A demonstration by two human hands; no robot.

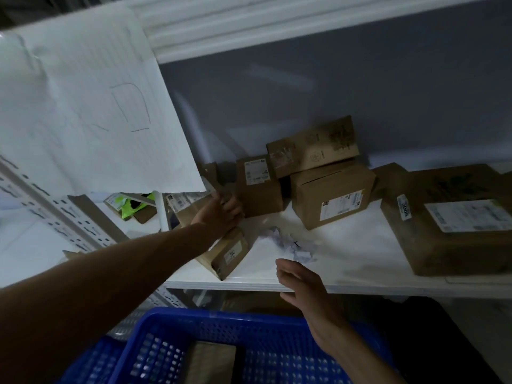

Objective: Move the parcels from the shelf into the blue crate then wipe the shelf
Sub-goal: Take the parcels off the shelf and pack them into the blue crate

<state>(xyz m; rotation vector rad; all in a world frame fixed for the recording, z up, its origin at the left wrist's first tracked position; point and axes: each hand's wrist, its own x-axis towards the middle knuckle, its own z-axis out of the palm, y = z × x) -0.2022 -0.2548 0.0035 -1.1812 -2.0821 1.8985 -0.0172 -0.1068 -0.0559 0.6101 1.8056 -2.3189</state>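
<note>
Setting: dim storage bay, white shelf (346,261) with a grey back wall; I am looking down from the head view
Left hand: my left hand (219,214) reaches far across the shelf and lies on a long brown parcel (221,253); fingers curl over its far edge, so I read it as grasping that parcel
Long parcel: tilted, its near end with a small white label at the shelf's front edge
Right hand: my right hand (302,284) hovers at the shelf's near edge, fingers relaxed and spread, holding nothing
Other parcels: a small upright box (259,187) just right of my left hand; a medium box (331,196) with a slanted flat box (313,148) on top; a big flat parcel (448,220) at far right
Crumpled paper: a white wad (291,242) lies on the shelf between my hands
Blue crate: the blue crate (221,322) sits below the shelf, nearest me, with one brown parcel (213,361) already inside
Left side: a white sheet (83,101) hangs over the perforated upright (55,212); a green-and-white packet (130,206) lies behind it
</note>
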